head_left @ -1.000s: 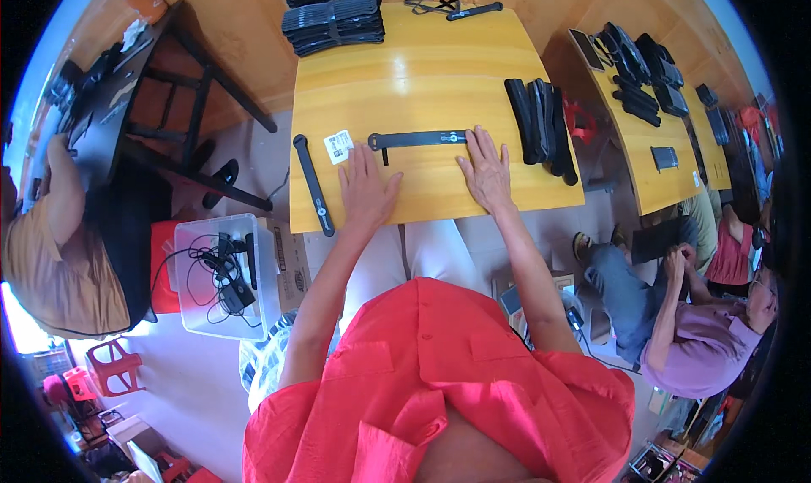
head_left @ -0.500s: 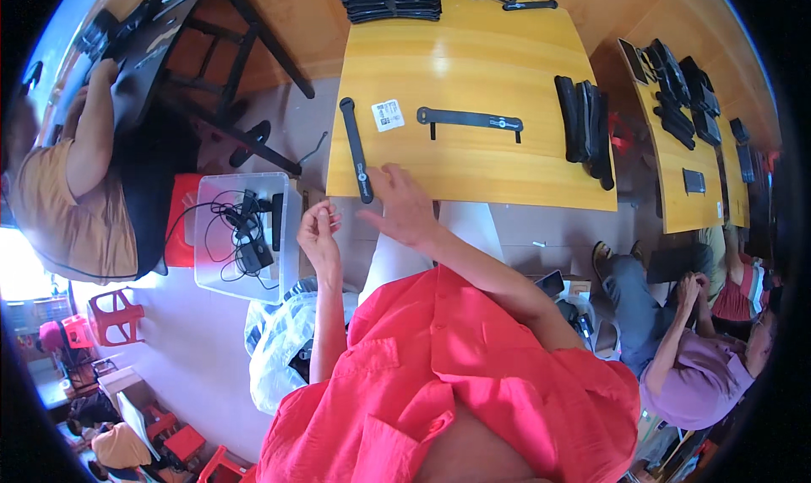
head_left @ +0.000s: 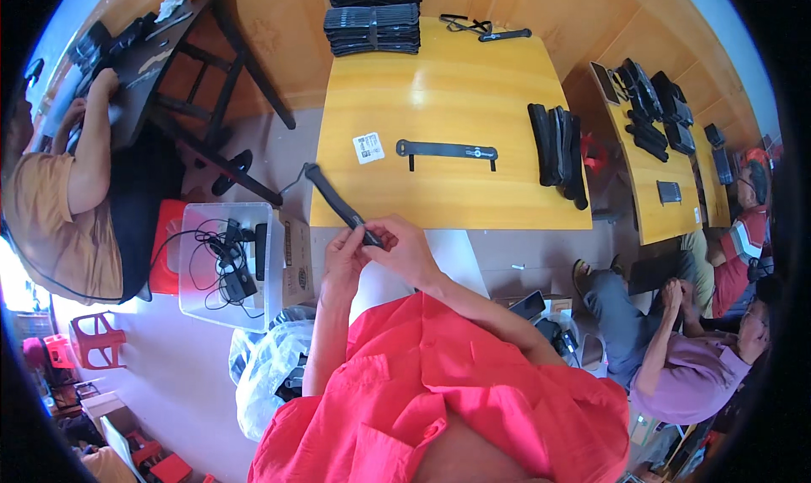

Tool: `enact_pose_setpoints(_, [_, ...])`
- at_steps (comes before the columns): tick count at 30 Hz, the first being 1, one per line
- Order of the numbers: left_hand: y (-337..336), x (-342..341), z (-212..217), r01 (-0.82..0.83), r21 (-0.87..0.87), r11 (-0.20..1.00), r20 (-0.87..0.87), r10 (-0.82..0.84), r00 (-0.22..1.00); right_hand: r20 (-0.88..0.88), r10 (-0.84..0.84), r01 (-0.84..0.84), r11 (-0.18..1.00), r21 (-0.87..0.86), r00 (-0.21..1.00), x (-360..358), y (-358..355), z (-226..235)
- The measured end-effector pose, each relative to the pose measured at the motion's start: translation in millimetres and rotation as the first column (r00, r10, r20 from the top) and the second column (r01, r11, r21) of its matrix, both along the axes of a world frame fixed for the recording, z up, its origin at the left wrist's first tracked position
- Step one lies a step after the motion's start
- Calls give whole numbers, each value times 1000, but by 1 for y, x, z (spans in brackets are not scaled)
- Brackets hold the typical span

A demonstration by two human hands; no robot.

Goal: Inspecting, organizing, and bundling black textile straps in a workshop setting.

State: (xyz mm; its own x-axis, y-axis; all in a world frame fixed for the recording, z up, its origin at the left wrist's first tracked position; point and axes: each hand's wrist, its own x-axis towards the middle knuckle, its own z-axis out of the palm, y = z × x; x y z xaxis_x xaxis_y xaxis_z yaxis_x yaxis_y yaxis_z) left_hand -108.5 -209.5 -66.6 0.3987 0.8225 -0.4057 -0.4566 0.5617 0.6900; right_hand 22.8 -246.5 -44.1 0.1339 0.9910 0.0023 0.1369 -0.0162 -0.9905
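Note:
Both my hands meet just off the table's near-left edge, on one end of a black strap (head_left: 336, 199). The strap slants up and left from them, its rounded far end over the table corner. My left hand (head_left: 341, 262) pinches the near end from the left; my right hand (head_left: 407, 252) grips the same end from the right, its fingertips partly hiding it. Another black strap (head_left: 448, 150), with two short tabs beneath, lies flat mid-table. To its left is a white printed label (head_left: 368, 148).
On the yellow table (head_left: 431, 204) stand stacked black straps (head_left: 372, 31) at the back left and black bundles (head_left: 557, 154) at right. A clear bin (head_left: 196, 307) of cables sits on the left. A person (head_left: 68, 196) works at left; others sit at right.
The strap has left the tabletop at its near end and is now held by both hands, which have come together. The view has shifted, showing more of the back wall.

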Motion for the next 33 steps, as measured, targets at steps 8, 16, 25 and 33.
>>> enact_pose_setpoints(8, [-5,20,22,98,20,995,-80,-96,992,27,99,-102,989,112,995,47,-20,22])
enact_pose_setpoints(16, [-4,36,29,220,-25,975,-30,-221,975,-129,249,-230,963,142,960,77,-18,27])
enact_pose_setpoints(25, [3,61,48,240,14,971,40,-240,970,-124,203,-167,953,252,971,95,-17,43])
enact_pose_setpoints(33, [4,66,49,196,28,980,54,-197,979,-95,146,-121,965,231,985,92,-18,50])
